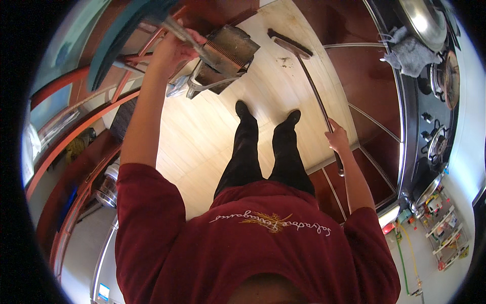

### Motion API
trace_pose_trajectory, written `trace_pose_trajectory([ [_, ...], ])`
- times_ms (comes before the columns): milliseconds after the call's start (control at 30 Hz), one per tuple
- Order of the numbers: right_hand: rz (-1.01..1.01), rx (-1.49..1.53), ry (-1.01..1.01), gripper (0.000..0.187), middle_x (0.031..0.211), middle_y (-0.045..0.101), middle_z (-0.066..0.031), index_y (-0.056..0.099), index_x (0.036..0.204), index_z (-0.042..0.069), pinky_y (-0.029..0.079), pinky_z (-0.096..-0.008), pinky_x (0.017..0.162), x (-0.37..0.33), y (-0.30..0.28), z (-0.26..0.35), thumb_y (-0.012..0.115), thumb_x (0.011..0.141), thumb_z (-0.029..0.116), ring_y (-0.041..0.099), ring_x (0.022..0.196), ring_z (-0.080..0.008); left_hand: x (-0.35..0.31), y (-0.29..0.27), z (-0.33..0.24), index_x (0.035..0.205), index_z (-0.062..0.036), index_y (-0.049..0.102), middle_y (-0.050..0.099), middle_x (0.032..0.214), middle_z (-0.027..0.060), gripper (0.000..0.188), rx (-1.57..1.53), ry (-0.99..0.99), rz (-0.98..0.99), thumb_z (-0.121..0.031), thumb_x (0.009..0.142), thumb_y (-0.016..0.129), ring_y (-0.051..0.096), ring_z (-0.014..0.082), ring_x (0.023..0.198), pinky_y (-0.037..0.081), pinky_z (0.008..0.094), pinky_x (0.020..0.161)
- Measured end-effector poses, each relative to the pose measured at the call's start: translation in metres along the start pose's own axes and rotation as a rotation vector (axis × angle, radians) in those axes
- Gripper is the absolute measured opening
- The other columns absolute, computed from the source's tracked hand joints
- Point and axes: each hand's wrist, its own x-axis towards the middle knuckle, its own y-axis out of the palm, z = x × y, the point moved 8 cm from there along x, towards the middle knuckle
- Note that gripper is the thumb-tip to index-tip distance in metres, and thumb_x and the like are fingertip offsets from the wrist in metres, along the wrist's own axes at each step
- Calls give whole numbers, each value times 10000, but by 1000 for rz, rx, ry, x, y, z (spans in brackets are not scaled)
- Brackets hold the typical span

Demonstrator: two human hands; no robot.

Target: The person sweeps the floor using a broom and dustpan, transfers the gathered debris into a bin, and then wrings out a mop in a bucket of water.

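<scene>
My right hand (337, 137) is closed around the long dark handle of a broom (315, 85). The broom's brush head rests on the pale floor ahead, beside a small patch of dark debris (285, 62). On the left, my left hand (182, 49) grips the pole of a long-handled dustpan (234, 46), its fingers partly hidden behind the pole. The dustpan is grey-brown and dirty, with a row of comb teeth, and hangs tilted. I cannot tell whether its lower edge touches the floor.
Dark red cabinets (372, 81) and a black counter with a gas stove (436, 144) run along the right. A grey cloth (412, 53) lies near a metal pan. An orange-red shelf frame (76, 137) stands close on the left, near my left arm.
</scene>
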Motion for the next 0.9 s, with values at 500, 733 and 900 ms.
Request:
trace_pose_trajectory([
  [500, -27, -419, -140, 560, 883, 607, -156, 390, 1252, 202, 474, -392, 721, 64, -7, -5, 476, 711, 84, 592, 830, -299, -156, 95, -111, 540, -53, 428, 432, 571, 98, 664, 166, 369, -78, -498, 889, 81, 361, 173, 541, 263, 230, 556],
  [733, 67, -425, -67, 604, 886, 600, -169, 356, 1274, 255, 467, -407, 734, 11, -9, -88, 480, 708, 84, 584, 832, -307, -160, 175, -39, 555, -43, 423, 418, 596, 98, 696, 152, 230, 73, -493, 884, 6, 390, 194, 600, 298, 266, 637],
  [900, 0, -209, 44, 566, 859, 606, -169, 376, 1262, 246, 471, -408, 730, -34, -4, -127, 502, 717, 160, 589, 796, -317, -144, 198, 55, 576, -59, 427, 466, 642, 86, 600, 9, 42, -94, -431, 913, 99, 327, 120, 540, 252, 219, 537],
])
